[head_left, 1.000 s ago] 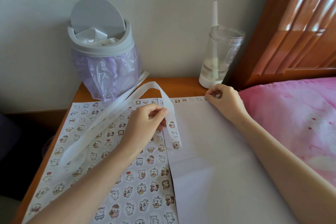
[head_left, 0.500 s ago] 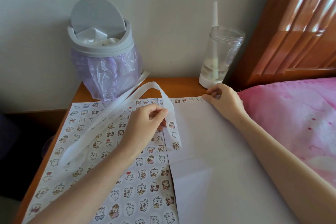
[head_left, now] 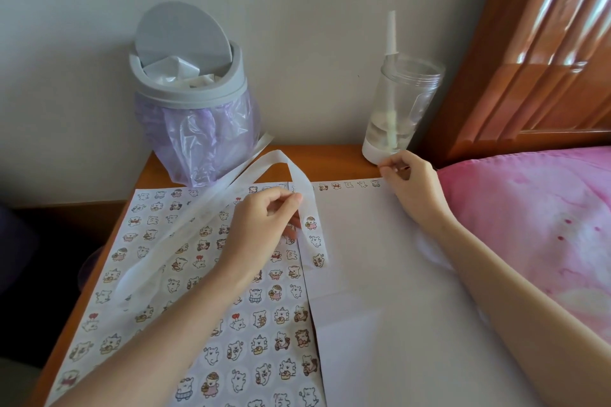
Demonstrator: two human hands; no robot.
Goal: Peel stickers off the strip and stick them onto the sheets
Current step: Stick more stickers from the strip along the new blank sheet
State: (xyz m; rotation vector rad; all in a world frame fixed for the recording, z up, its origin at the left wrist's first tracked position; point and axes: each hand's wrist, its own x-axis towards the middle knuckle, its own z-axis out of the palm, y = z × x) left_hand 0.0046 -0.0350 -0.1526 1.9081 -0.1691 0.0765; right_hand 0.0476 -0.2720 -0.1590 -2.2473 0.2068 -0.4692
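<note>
My left hand (head_left: 264, 228) pinches a long white backing strip (head_left: 264, 167) over the seam between two sheets. The strip loops up toward the bin and trails down left. Its short end (head_left: 315, 243) hangs by my fingers and carries three bear stickers. The left sheet (head_left: 148, 241) is covered in rows of stickers. The right sheet (head_left: 380, 274) is white, with one row of stickers (head_left: 347, 184) along its top edge. My right hand (head_left: 413, 185) hovers at the right end of that row, fingertips pinched, with nothing visible between them.
A grey swing-lid bin (head_left: 195, 129) with a purple bag stands at the back left of the wooden table (head_left: 330, 160). A clear bottle (head_left: 401, 109) with a straw stands at the back right. A pink pillow (head_left: 529, 225) and a wooden headboard (head_left: 545, 59) border the right side.
My right fingertips have lifted up and right off the sheet's top edge, uncovering one more sticker at the end of the row. My left hand and the strip have stayed put.
</note>
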